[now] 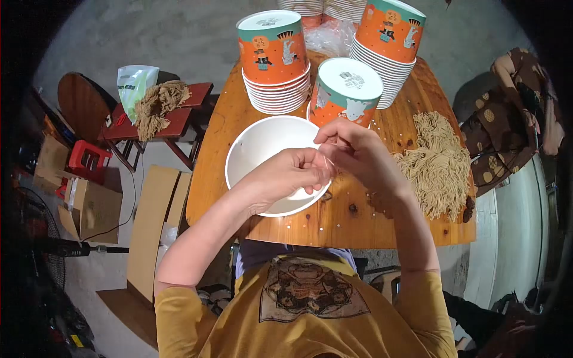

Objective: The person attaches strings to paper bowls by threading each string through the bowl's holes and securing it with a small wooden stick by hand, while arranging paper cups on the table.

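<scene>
My left hand (292, 173) and my right hand (358, 154) meet over the right side of a white paper bucket (253, 140), its open mouth facing up. Both hands are closed, fingertips pinched close together. A thin pale strand shows faintly between them; its ends are hidden by the fingers. Just behind my right hand stands an upside-down orange and green paper bucket (349, 80) with printed cartoon figures. To the right of that hand a heap of beige string (439, 167) lies on the wooden table (382, 224).
A stack of nested buckets (274, 59) stands at the back left, another stack (388, 48) at the back right. Clear plastic (327, 39) lies between them. A red stool (197, 98) holds more string (160, 107). Cardboard boxes (152, 221) stand left. Another person (501, 119) sits right.
</scene>
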Demonstrator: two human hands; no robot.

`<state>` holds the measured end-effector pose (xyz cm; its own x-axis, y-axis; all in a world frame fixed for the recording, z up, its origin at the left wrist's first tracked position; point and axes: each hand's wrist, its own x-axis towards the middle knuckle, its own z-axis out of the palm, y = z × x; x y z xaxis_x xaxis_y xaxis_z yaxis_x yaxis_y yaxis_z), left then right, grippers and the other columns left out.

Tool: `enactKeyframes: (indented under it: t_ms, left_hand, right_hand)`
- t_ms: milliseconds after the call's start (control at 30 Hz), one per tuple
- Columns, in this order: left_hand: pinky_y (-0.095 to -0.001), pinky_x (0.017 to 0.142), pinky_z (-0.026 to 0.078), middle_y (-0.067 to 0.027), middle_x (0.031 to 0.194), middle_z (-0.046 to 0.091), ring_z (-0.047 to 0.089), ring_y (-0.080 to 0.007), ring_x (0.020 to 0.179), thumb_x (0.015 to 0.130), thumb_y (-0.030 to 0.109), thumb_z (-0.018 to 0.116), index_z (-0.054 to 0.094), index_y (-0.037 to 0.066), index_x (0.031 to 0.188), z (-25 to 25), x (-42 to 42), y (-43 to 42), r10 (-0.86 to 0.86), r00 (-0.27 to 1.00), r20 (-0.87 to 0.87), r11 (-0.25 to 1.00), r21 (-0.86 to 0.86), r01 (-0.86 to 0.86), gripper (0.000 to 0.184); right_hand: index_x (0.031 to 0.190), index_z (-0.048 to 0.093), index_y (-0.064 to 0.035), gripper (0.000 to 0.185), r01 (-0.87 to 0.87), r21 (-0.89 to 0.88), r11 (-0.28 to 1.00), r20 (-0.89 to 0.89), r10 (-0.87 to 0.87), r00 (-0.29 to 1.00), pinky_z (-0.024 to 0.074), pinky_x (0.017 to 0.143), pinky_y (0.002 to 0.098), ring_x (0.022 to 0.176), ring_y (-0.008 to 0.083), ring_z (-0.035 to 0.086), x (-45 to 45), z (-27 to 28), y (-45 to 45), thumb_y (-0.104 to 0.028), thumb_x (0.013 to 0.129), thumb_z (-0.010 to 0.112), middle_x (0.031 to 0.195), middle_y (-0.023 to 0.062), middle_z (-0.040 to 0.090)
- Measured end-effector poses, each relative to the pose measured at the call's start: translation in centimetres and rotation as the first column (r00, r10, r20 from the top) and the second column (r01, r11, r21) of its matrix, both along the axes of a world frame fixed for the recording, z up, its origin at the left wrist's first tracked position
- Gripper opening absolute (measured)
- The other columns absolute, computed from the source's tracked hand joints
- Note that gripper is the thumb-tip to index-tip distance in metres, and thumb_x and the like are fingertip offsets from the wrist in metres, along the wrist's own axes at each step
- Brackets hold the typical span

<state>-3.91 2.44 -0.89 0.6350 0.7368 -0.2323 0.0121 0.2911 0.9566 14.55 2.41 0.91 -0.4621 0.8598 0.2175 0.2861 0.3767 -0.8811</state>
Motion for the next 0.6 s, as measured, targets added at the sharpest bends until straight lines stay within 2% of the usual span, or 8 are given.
enactKeyframes:
  t_ms: [67,133,167,267,333,367,533,600]
  left_hand:
    - [-0.0213,0.065,0.041,-0.0013,0.079,0.057,0.050,-0.0072,0.070,0.083,0.007,0.057,0.059,0.000,0.092,-0.2,-0.1,0.1,-0.003,1.000,-0.012,1.000,0.008,0.003,0.011]
    - [-0.0212,0.065,0.041,-0.0016,0.080,0.057,0.050,-0.0073,0.070,0.083,0.007,0.057,0.059,0.000,0.092,-0.2,0.0,0.2,-0.006,1.000,-0.022,1.000,0.019,0.007,0.012]
    - [-0.0210,0.065,0.041,-0.0019,0.080,0.057,0.050,-0.0074,0.071,0.083,0.007,0.057,0.059,0.000,0.092,-0.1,0.0,0.2,0.012,1.000,-0.017,1.000,-0.008,-0.012,0.012]
    - [-0.0195,0.065,0.041,-0.0005,0.083,0.057,0.050,-0.0062,0.072,0.086,0.011,0.059,0.059,0.001,0.094,0.1,-0.2,0.4,0.022,1.000,0.003,0.998,-0.056,-0.022,0.013]
    - [-0.0182,0.065,0.041,0.0010,0.084,0.057,0.051,-0.0048,0.074,0.088,0.016,0.062,0.059,0.003,0.096,0.0,-0.2,0.5,0.015,1.000,0.020,0.997,-0.079,-0.013,0.015]
    - [-0.0180,0.065,0.041,0.0010,0.084,0.057,0.051,-0.0046,0.074,0.088,0.015,0.062,0.059,0.003,0.096,0.0,-0.1,0.5,0.006,1.000,0.026,0.997,-0.081,-0.004,0.015]
    - [-0.0169,0.062,0.042,0.0007,0.084,0.058,0.051,-0.0042,0.071,0.088,0.013,0.060,0.058,0.003,0.097,-0.4,0.2,0.5,-0.010,0.999,0.035,0.997,-0.076,0.012,0.013]
    - [-0.0165,0.058,0.042,0.0004,0.083,0.058,0.052,-0.0040,0.068,0.089,0.011,0.058,0.058,0.003,0.097,0.0,0.4,0.4,0.017,1.000,-0.026,0.995,-0.100,-0.020,0.011]
  right_hand:
    - [0.097,0.057,-0.0032,0.010,0.069,-0.062,0.996,-0.045,-0.072,0.996,0.0470,0.066,0.0249,0.074,0.0103,0.057,0.1,-0.9,-0.3,-0.002,0.087,0.057,0.089,0.0044,0.058]
    - [0.097,0.057,-0.0037,0.011,0.153,0.125,0.980,0.002,-0.155,0.988,0.0461,0.064,0.0238,0.070,0.0092,0.054,0.7,-1.8,-0.4,-0.005,0.086,0.059,0.090,0.0041,0.056]
    - [0.097,0.057,-0.0037,0.011,0.154,0.128,0.980,0.003,-0.156,0.988,0.0461,0.064,0.0238,0.070,0.0092,0.054,1.0,-2.0,-0.7,-0.005,0.086,0.059,0.090,0.0041,0.056]
    - [0.095,0.058,-0.0044,0.014,0.264,0.003,0.964,-0.022,-0.264,0.964,0.0452,0.061,0.0242,0.066,0.0103,0.053,1.6,-2.8,-2.3,-0.008,0.083,0.064,0.087,0.0046,0.055]
    - [0.092,0.059,-0.0048,0.016,0.228,0.254,0.940,0.078,-0.255,0.964,0.0445,0.059,0.0261,0.063,0.0134,0.052,1.9,-3.3,-3.4,-0.009,0.080,0.069,0.086,0.0055,0.053]
    - [0.088,0.061,-0.0053,0.017,0.265,0.304,0.915,0.091,-0.305,0.948,0.0440,0.058,0.0281,0.063,0.0163,0.052,1.5,-3.3,-3.9,-0.011,0.076,0.072,0.083,0.0057,0.052]
    - [0.085,0.061,-0.0040,0.016,0.319,0.285,0.904,0.083,-0.355,0.931,0.0442,0.058,0.0294,0.064,0.0167,0.052,0.8,-3.8,-4.8,-0.013,0.076,0.072,0.078,0.0053,0.051]
    - [0.084,0.060,-0.0038,0.015,0.368,0.238,0.899,0.074,-0.395,0.916,0.0450,0.058,0.0303,0.065,0.0179,0.054,0.3,-3.7,-5.3,-0.012,0.077,0.071,0.076,0.0053,0.051]
